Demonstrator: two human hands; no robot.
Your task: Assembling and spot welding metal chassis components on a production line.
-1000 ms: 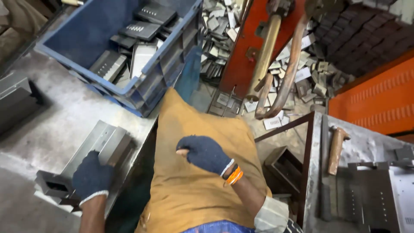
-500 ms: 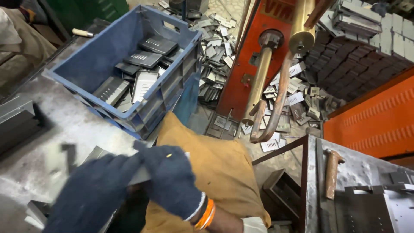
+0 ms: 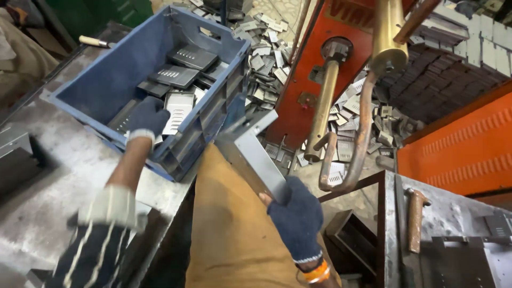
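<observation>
My right hand [image 3: 297, 217], in a dark blue knit glove, grips one end of a long grey folded sheet-metal part [image 3: 249, 153] that slants up and left over my tan apron [image 3: 229, 234]. My left hand [image 3: 148, 117], also gloved, reaches into the blue plastic crate [image 3: 213, 101] and rests on the slotted grey metal plates [image 3: 178, 109] lying inside. Whether that hand grips a plate I cannot tell.
The crate sits on a grey metal bench [image 3: 58, 181]. Copper welding arms [image 3: 328, 101] hang before an orange-red machine body [image 3: 309, 74]. Several metal offcuts [image 3: 266, 58] litter the floor. A hammer [image 3: 415, 218] lies on a steel table at the right, beside an orange panel [image 3: 464, 144].
Both hands lifted the long metal part from the bench. Now my right hand alone holds it, and my left hand has moved up into the blue crate. The view tilted upward.
</observation>
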